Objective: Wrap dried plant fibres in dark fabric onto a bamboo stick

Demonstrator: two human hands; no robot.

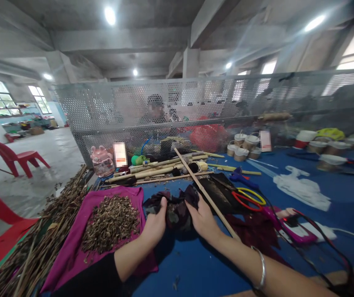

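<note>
A dark patterned cloth (178, 218) hangs between my two hands above the blue table, sagging in the middle, with some brown bits in its fold. My left hand (156, 222) is closed on its left edge, thumb on top. Gripping the right edge is my right hand (202, 216), its wrist wearing a silver bangle. To the left, a heap of dried brown plant pieces (112, 222) lies on a magenta cloth (71, 243). A long bamboo stick (209, 198) slants past my right hand. The fingers under the cloth are hidden.
Dry stalks (31, 247) line the table's left edge. Bamboo sticks (158, 170) lie behind the cloth. At right are red-handled scissors (245, 201), a magenta device (302, 234) with cables, and a white plastic bag (302, 187). A perforated metal screen (118, 103) stands behind, a person beyond it.
</note>
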